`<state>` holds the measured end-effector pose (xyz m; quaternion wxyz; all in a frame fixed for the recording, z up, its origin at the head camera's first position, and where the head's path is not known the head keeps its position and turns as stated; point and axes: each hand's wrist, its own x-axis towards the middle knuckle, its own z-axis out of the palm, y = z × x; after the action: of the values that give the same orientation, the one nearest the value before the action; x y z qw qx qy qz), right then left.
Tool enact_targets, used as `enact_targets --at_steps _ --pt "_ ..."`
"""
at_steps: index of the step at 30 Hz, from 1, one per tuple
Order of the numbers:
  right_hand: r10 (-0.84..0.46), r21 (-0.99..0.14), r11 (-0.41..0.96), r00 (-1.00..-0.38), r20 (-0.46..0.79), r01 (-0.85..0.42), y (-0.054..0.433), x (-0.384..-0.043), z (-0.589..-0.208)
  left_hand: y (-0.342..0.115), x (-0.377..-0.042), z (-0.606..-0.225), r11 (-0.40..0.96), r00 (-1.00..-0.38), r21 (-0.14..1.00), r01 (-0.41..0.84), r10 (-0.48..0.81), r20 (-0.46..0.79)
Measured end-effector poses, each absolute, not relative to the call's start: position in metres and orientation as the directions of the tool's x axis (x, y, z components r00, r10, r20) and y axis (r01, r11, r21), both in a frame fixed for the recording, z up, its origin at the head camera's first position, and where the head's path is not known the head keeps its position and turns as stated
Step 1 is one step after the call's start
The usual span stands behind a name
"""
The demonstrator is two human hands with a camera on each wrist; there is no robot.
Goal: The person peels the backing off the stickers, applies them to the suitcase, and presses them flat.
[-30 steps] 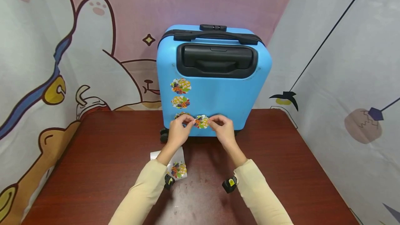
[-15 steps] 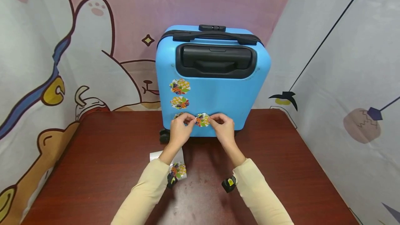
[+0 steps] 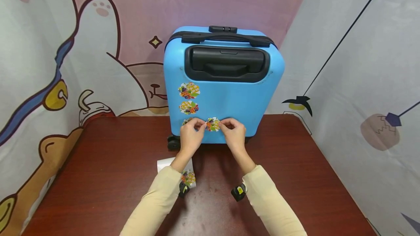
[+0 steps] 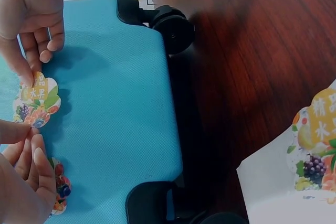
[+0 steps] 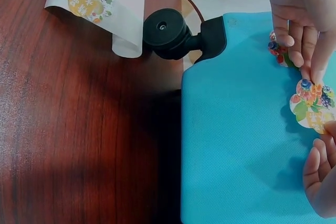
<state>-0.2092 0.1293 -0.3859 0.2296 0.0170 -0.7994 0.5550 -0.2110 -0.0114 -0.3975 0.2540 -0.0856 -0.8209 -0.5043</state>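
Head view: one fruit sticker [image 3: 213, 124], opposite edges pinched by left hand [image 3: 191, 136] and right hand [image 3: 235, 136], before the lower face of the blue suitcase [image 3: 226, 99]; contact unclear. Handling, as judged: hold taut, align with the neighbouring sticker [image 4: 63, 187], lay centre first, smooth outward.

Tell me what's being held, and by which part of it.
A fruit sticker; in the head view, the left hand pinches its left edge, the right hand its right edge.
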Motion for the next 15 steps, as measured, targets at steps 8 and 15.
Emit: enact_targets --at_steps 8,15 --pt "0.262 -0.871 0.402 -0.876 0.405 -0.283 0.1255 -0.2102 -0.3867 -0.0082 -0.2132 -0.3986 0.493 -0.847 0.785 0.375 -0.163 0.507" --pt "0.284 -0.861 0.429 -0.864 0.416 -0.273 0.1236 -0.2115 -0.3895 -0.0048 -0.2136 -0.4012 0.522 -0.812 0.756 0.395 -0.186 0.553"
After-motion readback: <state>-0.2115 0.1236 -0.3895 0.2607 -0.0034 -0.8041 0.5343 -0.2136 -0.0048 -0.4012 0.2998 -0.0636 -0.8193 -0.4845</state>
